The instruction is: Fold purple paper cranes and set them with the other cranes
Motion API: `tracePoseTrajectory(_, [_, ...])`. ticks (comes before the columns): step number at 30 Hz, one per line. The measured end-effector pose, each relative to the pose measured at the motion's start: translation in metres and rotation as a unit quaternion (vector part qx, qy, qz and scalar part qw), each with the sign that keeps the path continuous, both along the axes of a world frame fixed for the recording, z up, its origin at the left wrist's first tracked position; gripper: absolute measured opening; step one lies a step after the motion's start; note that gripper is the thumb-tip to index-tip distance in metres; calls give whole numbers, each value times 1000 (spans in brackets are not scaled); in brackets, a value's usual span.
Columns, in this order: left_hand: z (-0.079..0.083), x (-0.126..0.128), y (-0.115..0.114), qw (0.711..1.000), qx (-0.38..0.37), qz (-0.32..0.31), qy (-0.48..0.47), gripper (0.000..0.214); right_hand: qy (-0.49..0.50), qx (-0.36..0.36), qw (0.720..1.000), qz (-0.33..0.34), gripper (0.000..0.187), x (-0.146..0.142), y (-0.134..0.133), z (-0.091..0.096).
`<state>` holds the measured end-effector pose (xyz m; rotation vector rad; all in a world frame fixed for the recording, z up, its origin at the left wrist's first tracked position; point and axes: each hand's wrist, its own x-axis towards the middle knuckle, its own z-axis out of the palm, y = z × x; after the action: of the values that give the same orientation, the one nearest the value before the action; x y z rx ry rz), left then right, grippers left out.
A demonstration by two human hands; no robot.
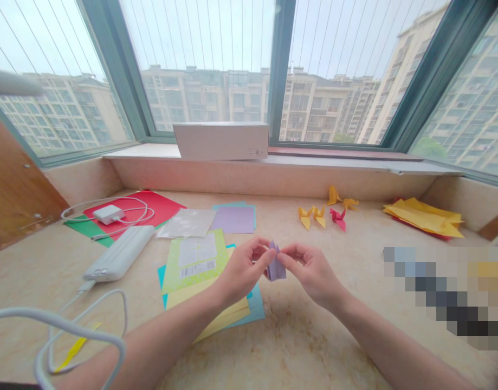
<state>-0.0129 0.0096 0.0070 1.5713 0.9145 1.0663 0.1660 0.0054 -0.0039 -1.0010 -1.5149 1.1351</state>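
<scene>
A small folded piece of purple origami paper (278, 270) is held up between both hands, over the middle of the stone counter. My left hand (249, 265) pinches its left side between thumb and fingers. On the opposite side, my right hand (309, 269) grips the paper near its top with thumb and forefinger. The folded piece stands upright, with a narrow point showing above the fingertips. Below my left forearm lie sheets of yellow paper (228, 310) and blue paper (257, 303), with a light green printed packet (198, 260) partly over them.
Several folded cranes, including a yellow crane (304, 218) and a red crane (338, 219), stand toward the back. Yellow sheets (425, 218) lie far right. A white power bank (121, 253), a charger (108, 214) and looping cables occupy the left. A white box (221, 142) stands on the sill.
</scene>
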Motion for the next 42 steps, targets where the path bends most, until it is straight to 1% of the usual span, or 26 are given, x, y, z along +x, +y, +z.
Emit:
tracePoseTrajectory(3, [0, -1, 1, 999, 20, 28, 9, 22, -7, -10, 1000, 12, 26, -2, -2, -1])
tracePoseTrajectory(7, [1, 0, 1, 1000, 5, 26, -17, 25, -20, 9, 1000, -15, 27, -6, -5, 2])
tracePoseTrajectory(10, [1, 2, -1, 998, -31, -21, -48, 34, 5, 13, 999, -50, 29, -6, -4, 2])
tracePoseTrajectory(12, [1, 3, -3, 995, -58, -63, -41, 40, 29, 13, 997, -69, 30, -4, -1, 1])
tracePoseTrajectory(14, [1, 3, -5, 993, -82, -78, -30, 39, 41, 27, 996, -75, 32, -1, 2, -1])
tracePoseTrajectory(17, [1, 3, -4, 992, -101, -59, -45, 36, 32, 64, 995, -70, 36, 2, 5, -3])
tracePoseTrajectory(19, [1, 2, -2, 992, -101, -47, -54, 34, 9, 82, 995, -64, 32, 4, 5, -2])
tracePoseTrajectory(21, [1, 2, -1, 992, -98, -48, -58, 34, -10, 91, 994, -59, 30, 4, 5, -1])
tracePoseTrajectory(23, [1, 1, 0, 992, -91, -56, -60, 35, -13, 97, 993, -63, 32, 4, 3, 2])
tracePoseTrajectory(26, [-1, 2, 0, 993, -75, -59, -72, 43, -10, 99, 993, -67, 32, 4, 2, 5])
tracePoseTrajectory(29, [-2, 3, -2, 993, -62, -42, -91, 55, -26, 84, 994, -61, 28, 4, 1, 7])
tracePoseTrajectory(31, [-3, 4, -3, 993, -54, -42, -93, 58, -33, 64, 996, -50, 29, 5, 3, 6])
tracePoseTrajectory(34, [-5, 5, -4, 994, -48, -47, -92, 59, -14, 26, 999, -14, 30, 7, 5, 4])
tracePoseTrajectory(36, [-7, 5, -3, 993, -51, -49, -94, 60, 5, 13, 1000, 13, 29, 8, 6, 3])
tracePoseTrajectory(39, [-8, 4, -3, 992, -61, -61, -94, 59, -6, 28, 999, 41, 26, 9, 4, 4])
tracePoseTrajectory(42, [-7, 3, -2, 991, -66, -65, -95, 56, -43, 45, 997, 46, 28, 8, 3, 4])
